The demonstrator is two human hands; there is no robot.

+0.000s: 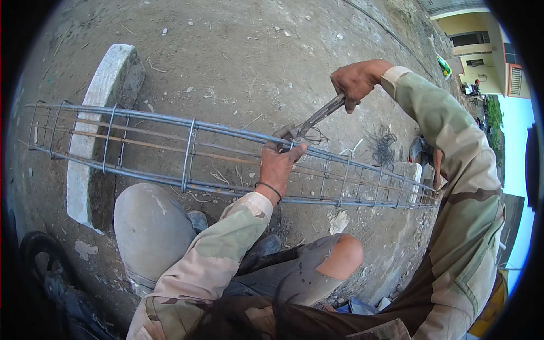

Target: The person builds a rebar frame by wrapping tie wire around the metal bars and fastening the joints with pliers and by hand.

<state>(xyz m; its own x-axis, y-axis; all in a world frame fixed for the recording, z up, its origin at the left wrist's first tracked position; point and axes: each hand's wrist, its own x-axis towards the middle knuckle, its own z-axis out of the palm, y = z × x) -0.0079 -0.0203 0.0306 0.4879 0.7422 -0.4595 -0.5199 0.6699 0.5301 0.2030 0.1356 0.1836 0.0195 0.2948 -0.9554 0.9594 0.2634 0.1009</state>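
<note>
A long rebar cage [190,160] of thin bars with square stirrups stretches from left to right in front of my knees. My right hand [358,85] is raised beyond it, closed around the handles of worn metal pincers [320,117]. The pincers slant down to the cage's upper bar, their jaws beside my left fingertips. My left hand [277,170] grips the cage at that spot, thumb stretched along the bar; its other fingers are partly hidden. A thin loop of wire [316,136] sticks out beside the jaws.
The cage's left part rests on a pale concrete block [90,170]; another block [407,175] stands near its right end. Tangled tie wire [384,144] lies on the dirt. Another person's hand [437,170] is by the right end. A dark wheel [42,255] stands lower left.
</note>
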